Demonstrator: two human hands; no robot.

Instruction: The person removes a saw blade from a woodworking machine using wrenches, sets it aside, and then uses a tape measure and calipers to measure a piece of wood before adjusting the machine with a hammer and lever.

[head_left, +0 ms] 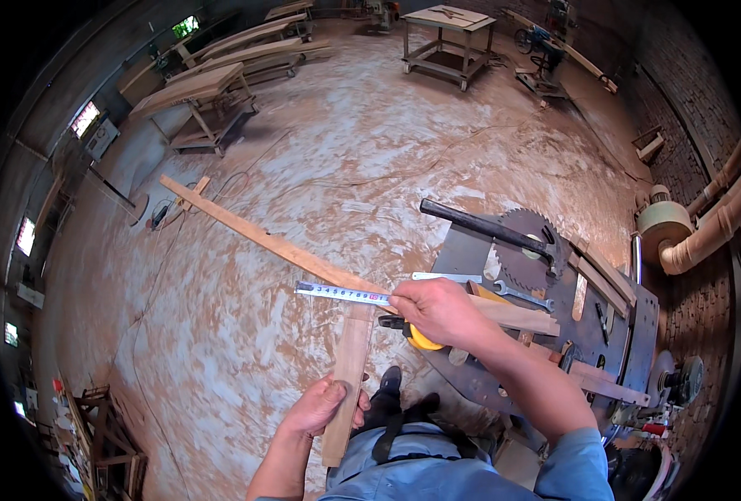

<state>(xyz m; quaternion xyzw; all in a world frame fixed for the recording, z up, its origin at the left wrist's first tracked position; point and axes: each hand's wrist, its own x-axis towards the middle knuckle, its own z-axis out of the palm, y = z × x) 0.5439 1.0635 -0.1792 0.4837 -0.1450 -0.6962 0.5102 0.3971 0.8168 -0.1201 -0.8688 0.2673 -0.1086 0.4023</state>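
My left hand (324, 405) is closed around the lower part of a short, flat wooden board (351, 351), which stands out away from my body. My right hand (435, 311) grips a tape measure, with its yellow case (424, 339) showing below the palm. From the fingers of that hand the white tape blade (337, 292) runs out leftward, across the far end of the short board. Just beyond the blade, a long wooden plank (278, 246) stretches from the far left to near my right hand.
At right, a dark metal table (462, 250) carries a hammer (479, 220), circular saw blades (525, 230), a wrench (522, 295), a thin metal strip (445, 276) and wood strips (600, 280). Wheeled wooden benches (195, 92) stand farther off on the dusty floor. Ducting (704, 238) lines the right wall.
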